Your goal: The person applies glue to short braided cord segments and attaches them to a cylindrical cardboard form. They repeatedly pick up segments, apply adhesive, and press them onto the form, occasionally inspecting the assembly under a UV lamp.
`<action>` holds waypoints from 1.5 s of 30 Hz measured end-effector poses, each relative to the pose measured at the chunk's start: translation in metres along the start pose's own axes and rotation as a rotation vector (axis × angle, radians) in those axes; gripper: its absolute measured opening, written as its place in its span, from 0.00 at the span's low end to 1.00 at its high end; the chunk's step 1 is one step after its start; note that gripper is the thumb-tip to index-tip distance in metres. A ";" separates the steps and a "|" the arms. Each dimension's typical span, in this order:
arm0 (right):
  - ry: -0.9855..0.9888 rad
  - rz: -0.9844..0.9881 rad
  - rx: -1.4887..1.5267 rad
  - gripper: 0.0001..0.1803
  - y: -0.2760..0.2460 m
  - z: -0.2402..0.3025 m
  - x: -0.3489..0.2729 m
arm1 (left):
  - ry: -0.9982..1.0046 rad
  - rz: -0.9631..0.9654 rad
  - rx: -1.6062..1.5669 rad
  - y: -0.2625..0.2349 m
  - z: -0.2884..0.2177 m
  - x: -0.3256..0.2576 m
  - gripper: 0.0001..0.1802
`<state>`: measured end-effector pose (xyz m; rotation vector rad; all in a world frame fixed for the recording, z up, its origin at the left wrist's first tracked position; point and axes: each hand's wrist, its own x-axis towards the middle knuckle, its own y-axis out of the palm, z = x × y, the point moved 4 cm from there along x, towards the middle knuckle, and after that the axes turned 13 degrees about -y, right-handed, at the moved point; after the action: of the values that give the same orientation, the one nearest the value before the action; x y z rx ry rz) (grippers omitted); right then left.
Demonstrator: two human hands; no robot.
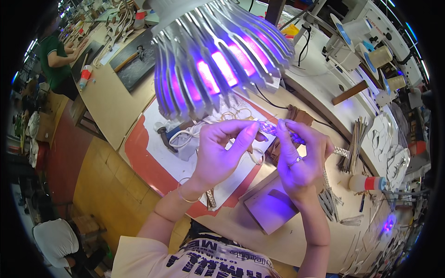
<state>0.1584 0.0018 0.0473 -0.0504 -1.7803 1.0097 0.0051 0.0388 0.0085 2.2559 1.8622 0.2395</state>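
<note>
Purple light falls on the braid [268, 129], held in the lamp's [222, 65] glow between the left hand [221, 150], pinching it with thumb and fingertips, and the right hand [301, 162], pinching it just beside, with a pale length, seemingly the same piece, showing beyond the knuckles. Good work here likely calls for close, light pinches that keep the strands flat and even without crushing or twisting them. Best also to leave that trailing length slack, so nothing tugs the weave askew.
</note>
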 end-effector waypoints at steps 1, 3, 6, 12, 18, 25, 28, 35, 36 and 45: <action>-0.012 -0.002 -0.015 0.22 0.001 0.001 0.000 | 0.003 -0.011 0.011 -0.001 0.000 0.000 0.09; -0.026 -0.002 -0.043 0.23 0.001 0.000 0.000 | 0.013 -0.011 0.025 0.000 0.001 0.002 0.09; -0.012 0.048 -0.052 0.24 -0.003 0.003 0.005 | 0.010 -0.004 0.024 0.001 -0.001 0.000 0.08; 0.342 0.372 0.205 0.21 -0.035 0.013 -0.016 | -0.062 0.115 0.091 0.015 0.011 -0.018 0.07; 0.735 0.444 0.352 0.06 -0.090 0.037 -0.083 | 0.040 0.364 0.343 0.060 0.047 -0.069 0.07; 1.336 0.193 0.408 0.05 -0.125 0.044 -0.178 | 0.273 0.470 0.935 0.082 0.080 -0.112 0.31; 1.248 0.175 0.371 0.06 -0.130 0.035 -0.182 | 0.258 0.542 1.030 0.088 0.087 -0.123 0.36; 1.297 0.169 0.520 0.06 -0.109 0.020 -0.183 | 0.332 0.606 1.080 0.088 0.090 -0.129 0.37; 1.337 0.185 0.568 0.06 -0.104 0.022 -0.186 | 0.348 0.610 1.083 0.088 0.090 -0.130 0.36; 1.353 0.112 0.584 0.07 -0.103 0.036 -0.197 | 0.578 0.607 1.103 0.094 0.094 -0.147 0.28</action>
<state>0.2615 -0.1784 -0.0385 -0.3712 -0.2440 1.1096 0.0900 -0.1275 -0.0570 3.8496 1.6476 -0.1248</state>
